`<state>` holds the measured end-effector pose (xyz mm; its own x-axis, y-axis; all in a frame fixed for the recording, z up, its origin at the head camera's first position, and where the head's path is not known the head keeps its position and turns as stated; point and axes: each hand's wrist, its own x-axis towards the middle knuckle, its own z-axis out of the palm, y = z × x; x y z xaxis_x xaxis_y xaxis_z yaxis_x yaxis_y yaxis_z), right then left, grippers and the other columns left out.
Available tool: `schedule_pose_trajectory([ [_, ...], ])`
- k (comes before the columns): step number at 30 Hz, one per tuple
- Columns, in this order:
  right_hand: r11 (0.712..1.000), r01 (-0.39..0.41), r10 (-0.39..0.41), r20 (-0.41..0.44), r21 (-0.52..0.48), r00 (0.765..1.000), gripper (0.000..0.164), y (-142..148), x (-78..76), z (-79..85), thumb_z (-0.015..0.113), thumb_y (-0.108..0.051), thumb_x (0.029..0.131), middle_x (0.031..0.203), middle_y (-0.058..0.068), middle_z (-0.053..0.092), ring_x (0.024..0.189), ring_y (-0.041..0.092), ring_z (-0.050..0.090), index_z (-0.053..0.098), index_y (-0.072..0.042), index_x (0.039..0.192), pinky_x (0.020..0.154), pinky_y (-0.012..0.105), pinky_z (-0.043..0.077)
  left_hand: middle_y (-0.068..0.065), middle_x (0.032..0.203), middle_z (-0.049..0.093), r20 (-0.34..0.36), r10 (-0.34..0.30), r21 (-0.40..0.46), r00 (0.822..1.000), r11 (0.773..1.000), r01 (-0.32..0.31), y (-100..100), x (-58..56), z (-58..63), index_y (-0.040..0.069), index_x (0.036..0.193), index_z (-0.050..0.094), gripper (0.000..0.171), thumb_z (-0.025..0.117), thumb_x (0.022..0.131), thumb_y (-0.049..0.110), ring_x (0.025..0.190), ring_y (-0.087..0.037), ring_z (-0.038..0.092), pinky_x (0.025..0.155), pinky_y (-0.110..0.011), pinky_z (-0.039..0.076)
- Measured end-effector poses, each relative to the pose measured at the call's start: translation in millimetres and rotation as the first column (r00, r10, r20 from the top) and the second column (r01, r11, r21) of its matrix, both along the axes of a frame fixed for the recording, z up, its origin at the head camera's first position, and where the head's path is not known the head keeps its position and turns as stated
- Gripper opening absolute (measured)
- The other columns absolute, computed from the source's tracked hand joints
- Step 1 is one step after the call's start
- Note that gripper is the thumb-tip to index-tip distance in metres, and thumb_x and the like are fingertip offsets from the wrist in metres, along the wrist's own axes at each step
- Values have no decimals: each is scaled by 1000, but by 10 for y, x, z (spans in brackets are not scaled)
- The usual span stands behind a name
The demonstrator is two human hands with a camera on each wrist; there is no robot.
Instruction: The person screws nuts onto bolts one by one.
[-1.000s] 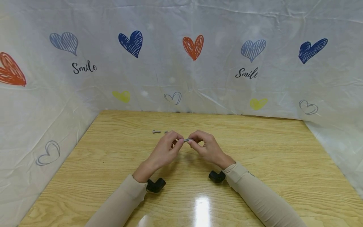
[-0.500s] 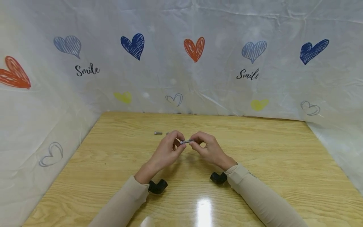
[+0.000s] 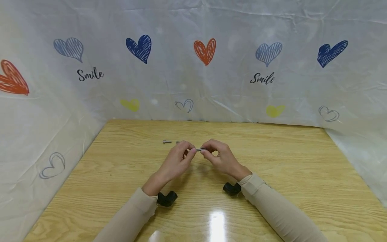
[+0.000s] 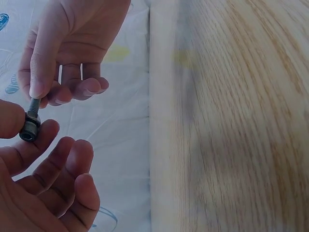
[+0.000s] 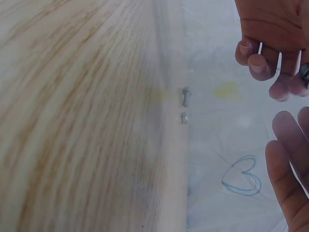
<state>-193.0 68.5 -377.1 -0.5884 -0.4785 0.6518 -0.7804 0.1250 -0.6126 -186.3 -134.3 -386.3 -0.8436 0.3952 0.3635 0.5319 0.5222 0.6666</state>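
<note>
Left hand point(image 3: 175, 159) pinches bolt point(image 3: 198, 149) by head point(image 4: 28, 133), right hand point(image 3: 221, 158) pinches shank point(image 4: 34, 105), likely steadying it from both ends; second bolt point(image 3: 167, 141) lies apart on table point(image 3: 127, 158)

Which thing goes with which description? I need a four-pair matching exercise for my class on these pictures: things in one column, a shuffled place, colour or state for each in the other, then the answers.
Things:
1. left hand
2. loose bolt
3. left sleeve
4. right hand

Descriptions:
A. lies on the tabletop
B. pinches the held bolt by its threaded end
C. beige
D. pinches the held bolt near its head

Pairs: 1-D, 2-A, 3-C, 4-B
</note>
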Motion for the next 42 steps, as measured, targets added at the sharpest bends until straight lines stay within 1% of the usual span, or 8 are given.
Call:
schedule_pose_trajectory([
  [6, 1000, -3, 3, 11, -1, 1000, 8, -2, -1, -4, 60, 8, 90, 84, 15, 63, 70, 23, 60, 62, 3, 97, 66, 38, 53, -1, 101, 56, -25, -4, 21, 1000, 1000, 5, 8, 16, 14, 11, 110, 57, 20, 56, 98, 27, 78, -11, 53, 67, -30, 46],
  [10, 1000, 1, -1, 11, -6, 1000, 8, -3, -12, -17, 60, 8, 90, 83, 17, 63, 70, 23, 61, 62, 3, 96, 66, 37, 53, -2, 99, 56, -68, -12, 40, 998, 999, 15, 12, 11, 20, 11, 107, 54, 19, 65, 93, 17, 75, -11, 55, 63, -29, 44],
  [15, 1000, 0, 0, 25, -11, 1000, 7, -7, -25, -27, 60, 7, 90, 83, 16, 63, 69, 23, 61, 62, 4, 96, 66, 36, 53, -1, 94, 56, -103, -21, 47, 994, 999, 26, 24, -7, 23, 10, 100, 54, 15, 66, 91, 7, 74, -11, 56, 61, -28, 43],
  [22, 1000, -4, 4, 32, -6, 999, 8, -1, -32, -33, 59, 6, 91, 84, 9, 63, 69, 22, 60, 62, 0, 97, 65, 36, 52, -1, 95, 57, -55, -6, 13, 998, 1000, 7, 22, 2, 31, 10, 101, 58, 6, 58, 97, 14, 78, -13, 55, 65, -30, 46],
  [25, 1000, -3, 3, 32, -1, 999, 10, 4, -28, -34, 59, 6, 91, 84, 7, 62, 69, 23, 60, 62, -2, 97, 65, 36, 52, 0, 94, 56, -18, 3, -6, 1000, 1000, -3, 13, 8, 27, 10, 101, 61, 13, 52, 100, 19, 78, -13, 52, 67, -31, 47],
  [30, 1000, 1, -1, 40, 4, 999, 8, 1, -15, -21, 59, 5, 91, 83, 7, 62, 68, 23, 61, 62, 1, 97, 65, 38, 53, 0, 95, 57, 15, 7, -7, 1000, 1000, -7, 7, 20, 37, 10, 103, 62, 20, 48, 102, 24, 79, -13, 51, 70, -32, 47],
  [36, 1000, 14, -15, 54, 10, 998, 7, 4, -6, 4, 60, 5, 91, 83, 10, 63, 70, 22, 61, 62, 2, 97, 66, 38, 53, -3, 102, 57, 7, -3, 17, 1000, 1000, 2, 15, 15, 43, 9, 111, 57, 20, 57, 98, 25, 79, -14, 55, 68, -32, 48],
  [42, 1000, 17, -17, 55, 6, 998, 7, 5, -6, 20, 61, 6, 90, 83, 15, 64, 70, 20, 61, 62, 3, 96, 67, 38, 53, -3, 99, 56, -48, -15, 30, 999, 999, 17, 18, 4, 47, 9, 106, 53, 22, 68, 90, 9, 75, -10, 56, 62, -29, 45],
])
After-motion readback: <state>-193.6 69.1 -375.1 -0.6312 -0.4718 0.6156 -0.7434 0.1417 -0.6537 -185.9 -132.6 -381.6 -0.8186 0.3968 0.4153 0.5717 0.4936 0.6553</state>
